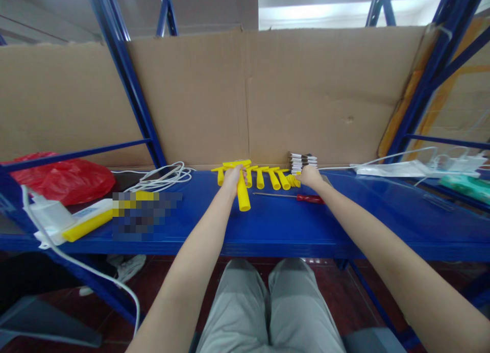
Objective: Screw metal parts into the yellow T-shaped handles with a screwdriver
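My left hand (232, 179) is wrapped round a yellow T-shaped plastic handle (243, 194), its hollow round end pointing toward me. Behind and beside it, several similar yellow handles (273, 178) lie in a row on the blue shelf. My right hand (311, 176) is closed beside a heap of small yellow pieces (294, 180); its fingertips are hidden, so what they pinch does not show. Just past that hand stands a stack of small white and dark pieces (302, 161). A screwdriver with a red handle (309, 198) lies below my right wrist, its shaft pointing left.
The blue metal shelf (275, 230) has a cardboard wall (298, 98) at its back. Coiled white cable (168, 178), a red plastic bag (61, 177) and a white power strip (84, 215) lie left. A white packet (394, 168) lies right. Blue posts (133, 98) frame the space.
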{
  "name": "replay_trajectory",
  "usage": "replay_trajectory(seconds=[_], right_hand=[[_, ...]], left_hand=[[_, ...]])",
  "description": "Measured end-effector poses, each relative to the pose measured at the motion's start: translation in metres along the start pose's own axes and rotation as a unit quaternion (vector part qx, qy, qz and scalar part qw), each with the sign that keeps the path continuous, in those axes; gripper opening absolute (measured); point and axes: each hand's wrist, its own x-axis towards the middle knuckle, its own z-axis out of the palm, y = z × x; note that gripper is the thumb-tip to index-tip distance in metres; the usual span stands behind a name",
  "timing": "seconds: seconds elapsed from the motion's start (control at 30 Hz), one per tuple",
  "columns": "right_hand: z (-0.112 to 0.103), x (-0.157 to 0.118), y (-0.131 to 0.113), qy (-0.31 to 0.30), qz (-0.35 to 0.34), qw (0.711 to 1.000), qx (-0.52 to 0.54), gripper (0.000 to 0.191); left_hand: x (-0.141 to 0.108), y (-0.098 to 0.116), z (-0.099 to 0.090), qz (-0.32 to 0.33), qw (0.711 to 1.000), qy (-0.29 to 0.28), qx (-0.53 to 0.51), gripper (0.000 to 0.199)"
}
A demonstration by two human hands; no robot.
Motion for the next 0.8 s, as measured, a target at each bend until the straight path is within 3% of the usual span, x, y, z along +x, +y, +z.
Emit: replay_trajectory(seconds=[0.8], right_hand=[[-0.0023,-0.0019,-0.0044,-0.088,0.038,0.993,0.064,0.022]], left_hand=[[0.003,-0.0018,-0.0002,-0.008,1.0,0.0,-0.018,0.015]])
